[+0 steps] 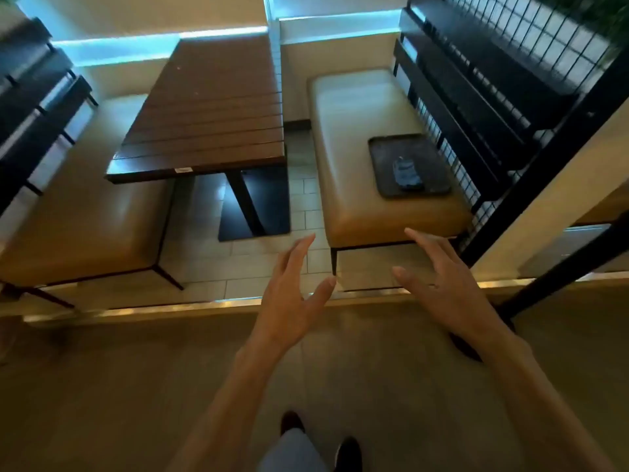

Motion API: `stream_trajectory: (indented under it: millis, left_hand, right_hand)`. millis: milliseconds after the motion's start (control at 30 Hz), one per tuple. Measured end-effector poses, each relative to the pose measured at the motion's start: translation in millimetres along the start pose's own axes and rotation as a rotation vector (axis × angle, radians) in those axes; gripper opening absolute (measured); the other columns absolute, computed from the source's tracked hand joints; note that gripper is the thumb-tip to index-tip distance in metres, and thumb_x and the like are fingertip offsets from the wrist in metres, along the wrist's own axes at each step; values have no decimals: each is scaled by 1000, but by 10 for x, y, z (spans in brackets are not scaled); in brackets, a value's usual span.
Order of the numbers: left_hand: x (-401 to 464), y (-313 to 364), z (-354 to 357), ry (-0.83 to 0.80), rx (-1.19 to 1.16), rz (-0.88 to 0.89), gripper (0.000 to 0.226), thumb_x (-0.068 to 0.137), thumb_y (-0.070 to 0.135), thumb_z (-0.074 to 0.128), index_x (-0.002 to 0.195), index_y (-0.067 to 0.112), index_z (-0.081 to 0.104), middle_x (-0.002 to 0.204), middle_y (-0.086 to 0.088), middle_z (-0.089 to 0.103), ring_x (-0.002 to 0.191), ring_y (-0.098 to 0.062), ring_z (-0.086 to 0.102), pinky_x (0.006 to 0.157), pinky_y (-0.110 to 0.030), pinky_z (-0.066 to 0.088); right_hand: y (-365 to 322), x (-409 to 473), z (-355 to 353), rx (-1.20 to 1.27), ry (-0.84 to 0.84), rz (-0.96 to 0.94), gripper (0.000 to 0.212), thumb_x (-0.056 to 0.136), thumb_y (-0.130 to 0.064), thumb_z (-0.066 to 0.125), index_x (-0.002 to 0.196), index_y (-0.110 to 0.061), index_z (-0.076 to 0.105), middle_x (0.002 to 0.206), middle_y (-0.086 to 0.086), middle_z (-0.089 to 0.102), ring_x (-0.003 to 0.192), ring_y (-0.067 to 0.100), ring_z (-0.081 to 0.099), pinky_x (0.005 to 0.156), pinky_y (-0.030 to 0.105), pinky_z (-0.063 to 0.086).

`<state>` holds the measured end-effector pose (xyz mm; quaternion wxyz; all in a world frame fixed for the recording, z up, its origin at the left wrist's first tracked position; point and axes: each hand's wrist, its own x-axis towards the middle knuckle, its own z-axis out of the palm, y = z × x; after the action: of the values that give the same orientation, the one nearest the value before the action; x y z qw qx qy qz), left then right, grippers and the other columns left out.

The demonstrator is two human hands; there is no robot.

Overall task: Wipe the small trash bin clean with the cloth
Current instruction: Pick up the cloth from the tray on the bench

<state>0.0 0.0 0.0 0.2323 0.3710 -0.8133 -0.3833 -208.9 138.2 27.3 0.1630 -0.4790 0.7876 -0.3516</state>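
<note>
Both hands are reaching forward empty: the left hand (pixel 289 287) is spreading its fingers wide, and the right hand (pixel 442 284) is doing the same. At one o'clock, a dark tray (pixel 381 165) is lying on a tan bench (pixel 354 131), holding a dark crumpled item (pixel 406 175), perhaps the cloth. At eleven o'clock, a wooden table (pixel 207 110) is standing.
</note>
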Motion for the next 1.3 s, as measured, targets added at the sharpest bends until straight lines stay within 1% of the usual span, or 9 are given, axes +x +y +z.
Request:
stream_trajectory:
  millis: [100, 367, 500, 667, 700, 800, 967, 1167, 1300]
  left_hand:
    - [207, -18, 103, -4, 24, -12, 75, 92, 49, 63, 152, 50, 18, 155, 14, 26, 138, -11, 36, 110, -46, 44]
    - [1010, -144, 442, -73, -14, -2, 75, 92, 47, 64, 153, 44, 21, 154, 11, 29, 137, -12, 38, 108, -48, 45]
    - [1587, -215, 603, -122, -35, -12, 74, 93, 47, 62, 153, 45, 19, 156, 10, 28, 136, -15, 41, 105, -49, 48]
    - [2501, -255, 789, -197, -53, -12, 74, 93, 46, 61, 152, 50, 17, 152, 13, 26, 131, -10, 43, 97, -27, 47]
    - [2683, -241, 826, -208, -58, 0, 73, 93, 47, 61, 152, 50, 16, 152, 13, 26, 130, -9, 43, 96, -27, 48]
    - [3212, -174, 946, -233, -38, 21, 73, 94, 47, 59, 152, 49, 16, 152, 8, 29, 125, -10, 47, 98, -41, 53]
    - [3894, -50, 1212, -302, 23, 45, 71, 95, 48, 58, 153, 47, 17, 142, 8, 38, 115, -7, 50, 89, -31, 53]
    - [4692, 9, 1770, -382, 65, 8, 71, 94, 44, 60, 153, 43, 22, 147, 8, 37, 118, -9, 51, 95, -39, 53]
    - [5110, 25, 2178, -397, 65, -48, 68, 95, 45, 60, 153, 42, 24, 147, 9, 37, 125, -10, 48, 98, -39, 53]
  right_hand:
    - [134, 143, -32, 10, 3, 45, 66, 94, -46, 59, 151, -32, 30, 150, -9, 30, 128, 2, 32, 100, 29, 33]
    - [559, 726, -59, 5, 3, 116, 61, 95, -46, 54, 150, -29, 33, 146, -7, 35, 130, 6, 38, 100, 26, 36]
    - [773, 1238, -93, 16, 9, 170, 60, 96, -47, 52, 150, -31, 33, 147, -8, 35, 131, 8, 39, 105, 33, 39]
    - [996, 1986, -159, 30, 32, 238, 59, 97, -49, 49, 150, -32, 33, 144, -11, 35, 128, 4, 39, 100, 25, 36]
    - [1035, 2119, -172, 43, 46, 251, 58, 97, -49, 49, 150, -32, 33, 143, -12, 36, 128, 4, 39, 100, 26, 36]
    - [1154, 2488, -231, 69, 86, 293, 57, 97, -47, 49, 150, -33, 33, 142, -12, 37, 127, 5, 40, 103, 29, 39]
    - [1463, 2967, -292, 52, 101, 363, 55, 98, -46, 49, 149, -36, 32, 141, -13, 37, 125, 6, 42, 98, 28, 42]
    - [2073, 3617, -355, 67, 91, 468, 51, 98, -44, 51, 146, -37, 36, 144, -11, 38, 129, 13, 44, 99, 42, 48]
    - [2559, 4140, -386, 78, 92, 521, 48, 99, -37, 52, 145, -32, 40, 144, -5, 40, 125, 16, 47, 91, 35, 48]
